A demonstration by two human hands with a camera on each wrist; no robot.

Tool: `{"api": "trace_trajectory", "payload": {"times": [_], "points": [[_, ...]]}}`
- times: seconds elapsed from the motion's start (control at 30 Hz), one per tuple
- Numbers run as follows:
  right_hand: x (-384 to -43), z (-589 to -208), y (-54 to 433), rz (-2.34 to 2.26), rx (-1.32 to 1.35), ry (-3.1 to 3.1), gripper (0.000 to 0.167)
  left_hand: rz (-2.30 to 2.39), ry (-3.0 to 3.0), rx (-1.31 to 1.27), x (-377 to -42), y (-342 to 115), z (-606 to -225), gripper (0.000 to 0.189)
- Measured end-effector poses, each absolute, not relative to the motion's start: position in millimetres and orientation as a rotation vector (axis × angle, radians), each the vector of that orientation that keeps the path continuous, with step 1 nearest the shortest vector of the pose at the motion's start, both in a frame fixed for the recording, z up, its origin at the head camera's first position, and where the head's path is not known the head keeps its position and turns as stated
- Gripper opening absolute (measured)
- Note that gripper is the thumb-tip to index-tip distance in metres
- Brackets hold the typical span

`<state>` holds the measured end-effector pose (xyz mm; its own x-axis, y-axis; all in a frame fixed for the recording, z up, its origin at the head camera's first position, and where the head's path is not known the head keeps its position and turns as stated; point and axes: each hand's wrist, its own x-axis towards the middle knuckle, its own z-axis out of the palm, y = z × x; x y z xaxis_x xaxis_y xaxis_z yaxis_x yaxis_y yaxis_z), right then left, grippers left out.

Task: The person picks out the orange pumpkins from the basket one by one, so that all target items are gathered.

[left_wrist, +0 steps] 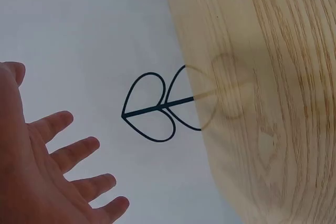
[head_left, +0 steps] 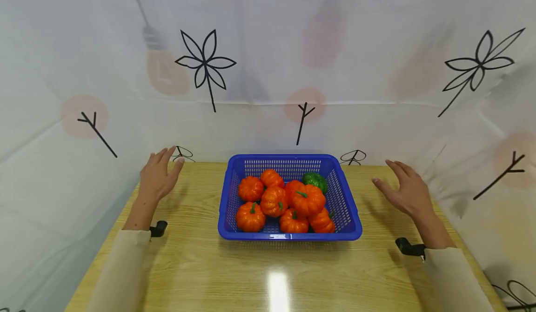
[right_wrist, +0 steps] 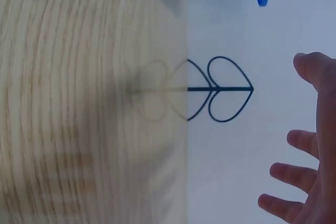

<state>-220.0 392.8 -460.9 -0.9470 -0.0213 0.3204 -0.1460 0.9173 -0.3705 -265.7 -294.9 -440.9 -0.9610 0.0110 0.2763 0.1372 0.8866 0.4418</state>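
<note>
Basket (head_left: 251, 235): Where the head view passes just below its centre, the blue plastic basket sits on the table (head_left: 217, 275).
Pumpkins (head_left: 274, 201): a heap of small orange ones inside, mostly left and front; a green vegetable (head_left: 316, 181) lies at the basket's back right.
Left hand (head_left: 157, 175): left of centre, well apart from the basket; fingers spread and relaxed, grasping nothing.
Right hand (head_left: 404, 189): right of centre, also apart from the basket, whose edge shows at the top of the right wrist view; fingers loosely extended, holding nothing.
Wrists: a black device at each, above pale sleeves (head_left: 119, 270) in the lower left and lower right.
Tabletop: light wood grain, with a bright reflection (head_left: 278, 291) at bottom centre.
Backdrop (head_left: 259, 23): white sheeting across the upper frame, printed with black flowers, twigs and pinkish shapes.
</note>
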Motion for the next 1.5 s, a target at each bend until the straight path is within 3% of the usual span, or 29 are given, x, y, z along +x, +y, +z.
{"api": "trace_trajectory", "payload": {"times": [0.87,1.5], "points": [[-198.5,-429.6,338.9,0.760,0.323,-2.644,0.073,-1.115,-2.643,-0.331,-256.6,-248.5,-451.6,0.065],[-183.7,-416.0,283.6,0.795,0.545,-2.602,0.069,-1.556,-2.682,-0.355,-243.0,-196.0,-466.4,0.058]]}}
